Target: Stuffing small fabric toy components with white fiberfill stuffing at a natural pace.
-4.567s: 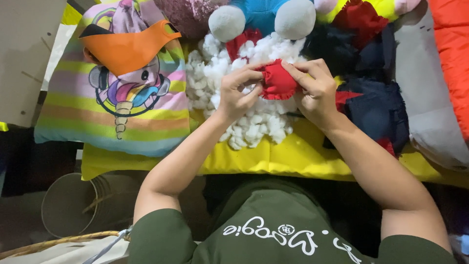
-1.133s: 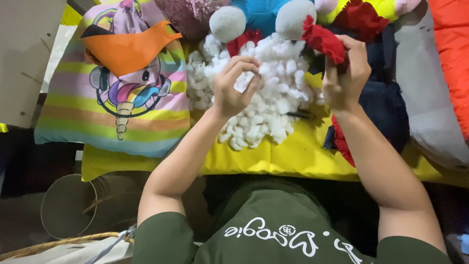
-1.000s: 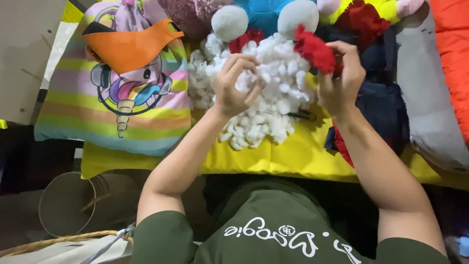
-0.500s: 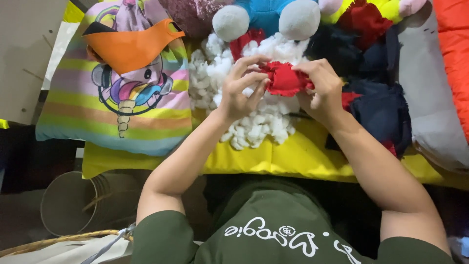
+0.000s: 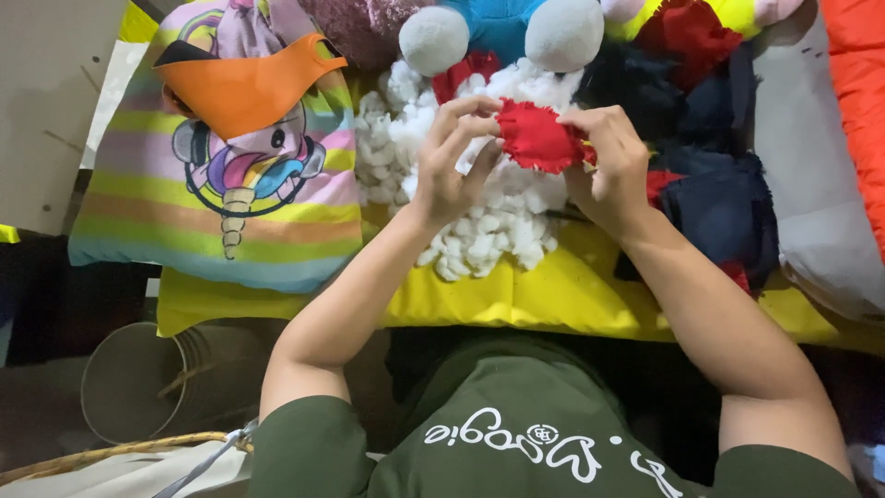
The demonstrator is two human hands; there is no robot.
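Stuffing step in hand: left hand [image 5: 452, 171] and right hand [image 5: 608, 166] both pinch the red fabric pouch [image 5: 539, 138] over white stuffing [image 5: 489, 235]. Next move calls for holding its opening apart.

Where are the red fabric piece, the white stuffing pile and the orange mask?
red fabric piece [image 5: 539, 138], head view, middle of the cloth between both hands
white stuffing pile [image 5: 489, 231], head view, lower part of the heap
orange mask [image 5: 244, 88], head view, centre of the panel

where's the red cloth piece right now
Head view, upper centre: the red cloth piece is held between the left hand and right hand, above the white stuffing pile.
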